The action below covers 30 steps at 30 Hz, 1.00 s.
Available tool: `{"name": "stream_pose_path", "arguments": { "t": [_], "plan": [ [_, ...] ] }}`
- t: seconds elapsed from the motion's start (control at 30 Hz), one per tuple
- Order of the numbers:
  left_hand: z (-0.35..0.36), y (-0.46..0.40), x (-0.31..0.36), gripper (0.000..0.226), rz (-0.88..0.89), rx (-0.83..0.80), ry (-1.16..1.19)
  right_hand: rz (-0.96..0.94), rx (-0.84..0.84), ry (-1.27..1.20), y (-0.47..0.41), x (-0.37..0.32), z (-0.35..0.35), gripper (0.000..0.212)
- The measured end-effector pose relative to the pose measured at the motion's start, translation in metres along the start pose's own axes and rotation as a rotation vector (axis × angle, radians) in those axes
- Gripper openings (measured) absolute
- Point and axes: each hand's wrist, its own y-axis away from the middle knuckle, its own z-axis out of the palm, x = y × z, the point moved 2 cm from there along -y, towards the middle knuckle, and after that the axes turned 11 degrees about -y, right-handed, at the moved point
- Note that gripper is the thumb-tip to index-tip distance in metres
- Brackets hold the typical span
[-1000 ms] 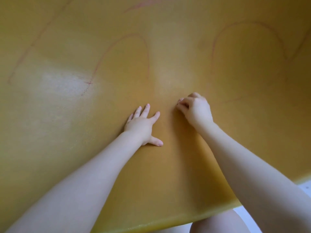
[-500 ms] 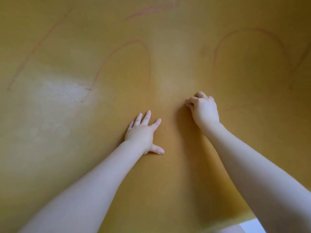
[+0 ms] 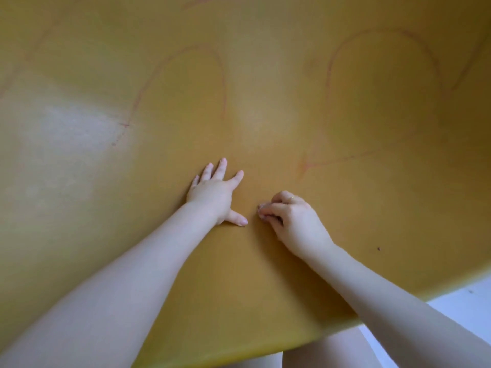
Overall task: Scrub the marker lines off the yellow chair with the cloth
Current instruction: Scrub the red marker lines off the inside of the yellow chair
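While the left hand point(image 3: 212, 193) braces flat, fingers spread, on the yellow chair point(image 3: 79, 181), the right hand point(image 3: 289, 217) (fingers curled, cloth unseen) should scrub the marker lines point(image 3: 332, 162) just beyond it.

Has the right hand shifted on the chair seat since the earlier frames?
Yes. The right hand came back toward the seat's front edge, now level with the left hand's thumb.

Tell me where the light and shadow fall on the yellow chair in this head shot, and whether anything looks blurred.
Head view: a pale glare patch on the yellow chair at left; shadow beneath the right hand and its forearm; faint marker lines look soft; wide-angle bending curves the chair's near edge.
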Motion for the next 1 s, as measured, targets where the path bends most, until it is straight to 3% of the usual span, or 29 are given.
{"name": "stream_pose_path", "arguments": {
  "t": [0.33,0.4,0.57,0.67,0.8,1.0],
  "plan": [
    [-0.004,0.001,0.001,0.108,-0.019,-0.04,0.016,0.295,0.329,0.229,-0.09,0.07,-0.059,0.021],
    [-0.002,0.001,0.002,0.108,-0.017,-0.038,0.023,0.254,0.3,0.254,-0.076,0.058,-0.049,0.02],
    [0.0,0.0,0.0,0.107,-0.006,-0.012,0.025,-0.066,0.105,0.209,-0.005,0.021,-0.02,0.022],
    [0.003,0.0,-0.001,0.107,-0.003,0.004,0.024,-0.097,0.007,0.214,0.004,0.022,-0.019,0.023],
    [0.004,0.0,-0.001,0.106,0.002,0.011,0.019,0.018,0.019,0.292,-0.041,0.042,-0.039,0.02],
    [0.001,0.0,0.0,0.107,-0.005,-0.023,0.006,0.341,0.32,0.263,-0.092,0.066,-0.057,0.024]
  ]
}}
